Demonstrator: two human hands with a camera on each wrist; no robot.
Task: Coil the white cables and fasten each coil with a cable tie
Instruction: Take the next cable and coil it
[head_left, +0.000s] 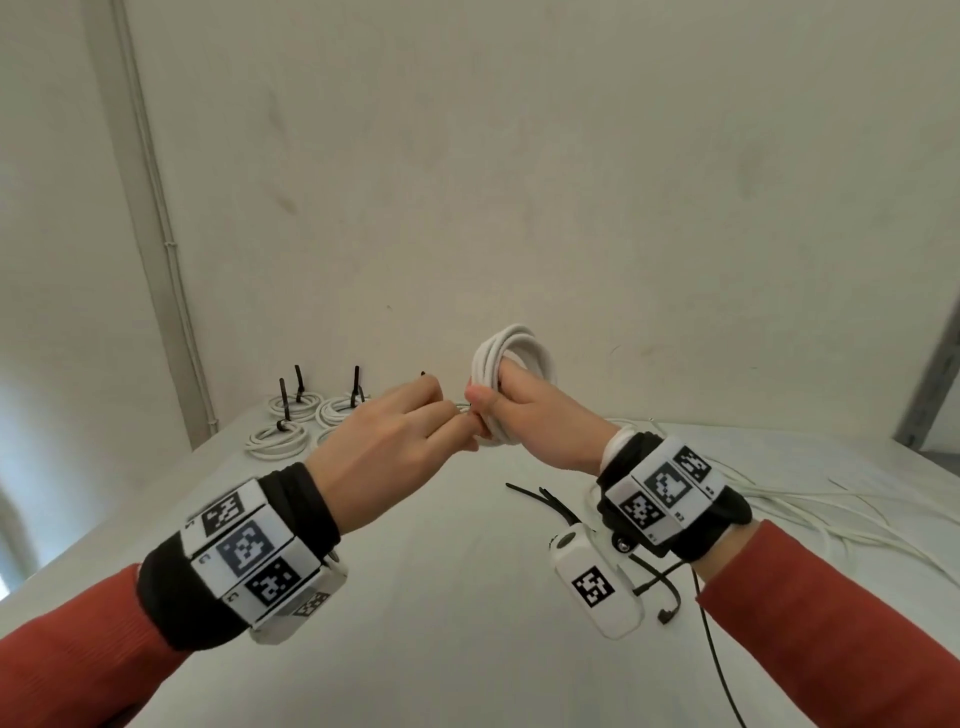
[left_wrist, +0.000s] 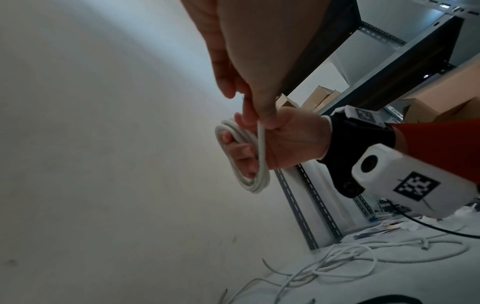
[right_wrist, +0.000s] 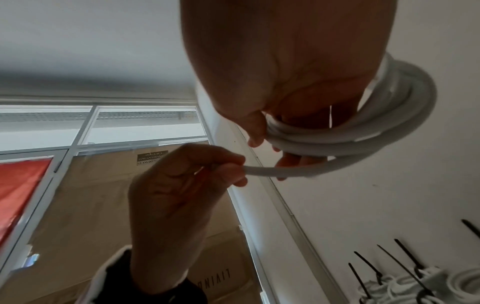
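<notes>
My right hand (head_left: 511, 410) holds a coil of white cable (head_left: 511, 353) raised above the table; its fingers pass through the loops and the thumb presses on them. In the right wrist view the coil (right_wrist: 376, 131) wraps round those fingers. My left hand (head_left: 415, 421) pinches the cable's free end (right_wrist: 262, 171) between thumb and fingers, just left of the coil. The left wrist view shows that end (left_wrist: 261, 142) running across the right palm (left_wrist: 293, 139). Loose black cable ties (head_left: 545, 501) lie on the table under my right wrist.
Several coils fastened with black ties (head_left: 291, 421) sit at the table's (head_left: 441, 623) far left corner, by the wall. Loose white cables (head_left: 831, 519) sprawl over its right side. A metal shelf frame (left_wrist: 306, 205) with cardboard boxes stands to the right.
</notes>
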